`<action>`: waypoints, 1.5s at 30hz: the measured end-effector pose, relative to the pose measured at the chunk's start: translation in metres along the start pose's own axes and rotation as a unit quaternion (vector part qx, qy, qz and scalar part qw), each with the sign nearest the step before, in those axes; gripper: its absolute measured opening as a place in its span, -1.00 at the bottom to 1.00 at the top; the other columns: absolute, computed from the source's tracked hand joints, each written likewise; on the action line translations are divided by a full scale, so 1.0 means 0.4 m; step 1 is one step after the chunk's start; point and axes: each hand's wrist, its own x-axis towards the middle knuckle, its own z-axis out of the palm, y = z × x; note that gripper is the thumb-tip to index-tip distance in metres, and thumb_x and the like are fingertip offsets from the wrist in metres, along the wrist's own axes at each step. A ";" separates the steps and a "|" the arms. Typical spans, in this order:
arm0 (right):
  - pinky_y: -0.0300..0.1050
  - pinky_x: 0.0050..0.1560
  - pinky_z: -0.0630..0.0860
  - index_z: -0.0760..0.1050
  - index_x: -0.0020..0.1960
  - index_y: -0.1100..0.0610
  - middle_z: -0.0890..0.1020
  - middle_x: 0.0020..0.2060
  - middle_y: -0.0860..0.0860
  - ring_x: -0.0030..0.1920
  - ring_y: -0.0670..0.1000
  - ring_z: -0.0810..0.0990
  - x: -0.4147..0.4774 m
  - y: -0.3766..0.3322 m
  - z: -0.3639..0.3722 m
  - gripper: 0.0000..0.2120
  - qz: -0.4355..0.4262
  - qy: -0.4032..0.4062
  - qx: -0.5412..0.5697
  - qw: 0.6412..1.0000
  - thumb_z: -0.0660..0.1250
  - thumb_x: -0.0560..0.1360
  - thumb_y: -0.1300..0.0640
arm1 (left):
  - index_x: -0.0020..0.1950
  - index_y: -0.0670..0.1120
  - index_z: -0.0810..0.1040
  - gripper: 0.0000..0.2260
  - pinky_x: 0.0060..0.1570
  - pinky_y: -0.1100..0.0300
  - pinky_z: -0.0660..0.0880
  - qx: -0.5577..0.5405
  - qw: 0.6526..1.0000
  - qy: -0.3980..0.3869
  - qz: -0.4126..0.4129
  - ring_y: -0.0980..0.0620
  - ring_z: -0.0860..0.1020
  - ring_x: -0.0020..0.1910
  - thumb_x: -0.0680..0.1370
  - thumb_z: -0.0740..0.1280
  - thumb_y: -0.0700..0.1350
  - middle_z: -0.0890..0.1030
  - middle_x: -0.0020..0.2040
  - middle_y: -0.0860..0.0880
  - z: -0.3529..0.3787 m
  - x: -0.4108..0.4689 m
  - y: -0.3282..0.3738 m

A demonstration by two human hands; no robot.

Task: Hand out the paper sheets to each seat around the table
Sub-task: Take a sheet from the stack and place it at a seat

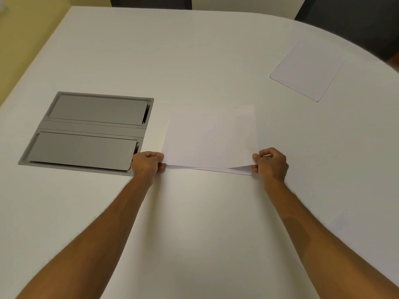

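Note:
A small stack of white paper sheets (210, 139) lies in the middle of the white table (194, 50). My left hand (148, 164) pinches its near left corner. My right hand (271, 162) pinches the near right corner, where the top sheet is lifted a little off the ones beneath. One single sheet (306, 71) lies flat at the far right, near the table's curved edge. Another sheet (354, 229) shows faintly at the near right, beside my right forearm.
A grey recessed cable box (88, 131) with two closed lids is set into the table at the left, just beside my left hand. Dark chair backs (354, 20) stand beyond the far edge. A yellow wall (23, 39) lies to the left.

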 end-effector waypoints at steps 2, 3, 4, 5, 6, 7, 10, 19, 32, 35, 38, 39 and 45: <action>-0.08 -0.22 0.69 0.58 -0.06 0.17 0.70 -0.18 0.12 -0.37 0.11 0.72 -0.002 -0.003 -0.008 -0.92 0.012 -0.003 0.035 0.999 0.46 0.50 0.28 | -0.25 -0.19 0.64 -0.87 -0.17 0.05 0.69 0.009 1.000 0.000 0.006 -0.15 0.62 -0.35 0.48 0.48 -0.35 0.69 -0.16 -0.18 0.000 -0.001 -0.001; -0.16 -0.30 0.67 0.58 -0.06 0.16 0.70 -0.20 0.10 -0.40 0.09 0.72 -0.004 -0.004 -0.014 -0.92 0.015 -0.002 0.052 0.999 0.46 0.51 0.29 | -0.24 -0.19 0.64 -0.87 -0.21 0.07 0.69 0.014 1.000 -0.003 0.010 -0.15 0.62 -0.33 0.47 0.48 -0.35 0.69 -0.15 -0.19 -0.001 -0.002 -0.002; -0.23 -0.37 0.64 0.58 -0.08 0.15 0.70 -0.24 0.08 -0.43 0.07 0.71 -0.006 -0.005 -0.020 -0.91 0.018 -0.001 0.070 0.997 0.46 0.50 0.30 | -0.24 -0.19 0.65 -0.88 -0.23 0.09 0.68 0.016 1.000 -0.007 0.012 -0.15 0.62 -0.31 0.47 0.49 -0.34 0.69 -0.15 -0.20 -0.001 -0.004 -0.003; -0.26 -0.39 0.62 0.57 -0.11 0.14 0.69 -0.27 0.06 -0.45 0.05 0.71 -0.009 -0.005 -0.027 -0.89 0.020 -0.001 0.087 0.996 0.46 0.50 0.30 | -0.23 -0.19 0.65 -0.89 -0.23 0.09 0.68 0.019 1.000 -0.008 0.015 -0.15 0.62 -0.30 0.47 0.49 -0.32 0.69 -0.16 -0.19 -0.002 -0.004 -0.003; -0.26 -0.39 0.62 0.57 -0.13 0.12 0.68 -0.30 0.05 -0.45 0.05 0.70 -0.013 -0.006 -0.033 -0.87 0.023 -0.003 0.101 0.995 0.46 0.50 0.31 | -0.22 -0.18 0.64 -0.90 -0.24 0.11 0.66 0.027 0.999 -0.004 0.020 -0.14 0.62 -0.32 0.48 0.51 -0.28 0.68 -0.18 -0.18 -0.004 -0.005 -0.003; -0.24 -0.37 0.64 0.57 -0.14 0.11 0.68 -0.30 0.06 -0.44 0.05 0.70 -0.017 -0.006 -0.040 -0.86 0.026 -0.006 0.114 0.993 0.46 0.49 0.31 | -0.20 -0.16 0.65 -0.91 -0.25 0.15 0.63 0.044 0.999 0.005 0.029 -0.10 0.61 -0.34 0.49 0.52 -0.23 0.68 -0.20 -0.15 -0.007 -0.005 -0.003; -0.18 -0.33 0.66 0.57 -0.12 0.14 0.69 -0.27 0.10 -0.42 0.07 0.71 -0.027 -0.002 -0.059 -0.88 0.032 -0.023 0.149 0.988 0.46 0.50 0.32 | 0.00 -0.18 0.64 -0.84 -0.15 0.11 0.63 0.091 0.994 0.033 0.055 -0.10 0.64 -0.25 0.52 0.49 -0.11 0.68 -0.14 -0.15 -0.016 -0.015 -0.001; -0.21 -0.37 0.64 0.56 -0.12 0.14 0.68 -0.30 0.11 -0.40 0.09 0.72 -0.112 -0.010 -0.089 -0.87 0.031 -0.055 0.221 0.973 0.46 0.50 0.33 | 0.13 -0.21 0.50 -0.43 -0.13 -0.04 0.68 -0.182 0.966 -0.180 -0.026 -0.26 0.72 -0.09 0.62 0.13 0.31 0.71 -0.03 -0.28 -0.047 -0.143 0.017; -0.15 -0.27 0.67 0.47 0.04 0.27 0.68 -0.05 0.24 -0.27 0.13 0.74 -0.416 -0.010 -0.097 -0.79 0.057 -0.177 0.329 0.926 0.33 0.50 0.52 | 0.28 -0.27 0.56 -0.65 0.05 -0.07 0.66 -0.251 0.932 -0.260 -0.009 -0.21 0.69 0.11 0.56 0.45 -0.12 0.70 0.13 -0.23 -0.086 -0.357 -0.044; -0.12 -0.25 0.68 0.48 0.06 0.27 0.68 -0.03 0.23 -0.24 0.15 0.73 -0.489 -0.001 -0.100 -0.75 0.068 -0.192 0.336 0.920 0.35 0.48 0.53 | 0.23 -0.21 0.62 -0.69 0.00 -0.02 0.66 -0.252 0.931 -0.264 -0.003 -0.19 0.70 0.09 0.55 0.47 -0.10 0.70 0.15 -0.19 -0.101 -0.408 -0.061; -0.10 -0.23 0.68 0.48 0.04 0.27 0.69 -0.02 0.25 -0.21 0.18 0.73 -0.555 0.010 -0.099 -0.73 0.076 -0.208 0.335 0.916 0.36 0.45 0.55 | 0.25 -0.10 0.61 -0.74 -0.03 0.03 0.66 -0.236 0.940 -0.245 0.028 -0.12 0.71 0.09 0.57 0.44 -0.15 0.73 0.14 -0.07 -0.121 -0.453 -0.077; -0.09 -0.22 0.69 0.49 0.03 0.27 0.69 -0.02 0.25 -0.22 0.18 0.73 -0.576 0.014 -0.099 -0.73 0.078 -0.215 0.334 0.914 0.37 0.45 0.55 | 0.27 -0.08 0.60 -0.74 -0.02 0.03 0.66 -0.234 0.944 -0.232 0.035 -0.10 0.71 0.08 0.58 0.42 -0.18 0.73 0.13 -0.05 -0.128 -0.465 -0.082; -0.02 -0.07 0.67 0.54 0.26 0.13 0.72 0.09 0.14 0.03 0.11 0.71 -0.657 0.038 -0.119 -0.49 0.071 -0.305 0.311 0.897 0.39 0.41 0.55 | 0.20 -0.01 0.61 -0.76 -0.06 0.11 0.66 -0.215 0.957 -0.186 0.064 -0.05 0.71 0.06 0.59 0.38 -0.28 0.74 0.10 0.00 -0.212 -0.514 -0.100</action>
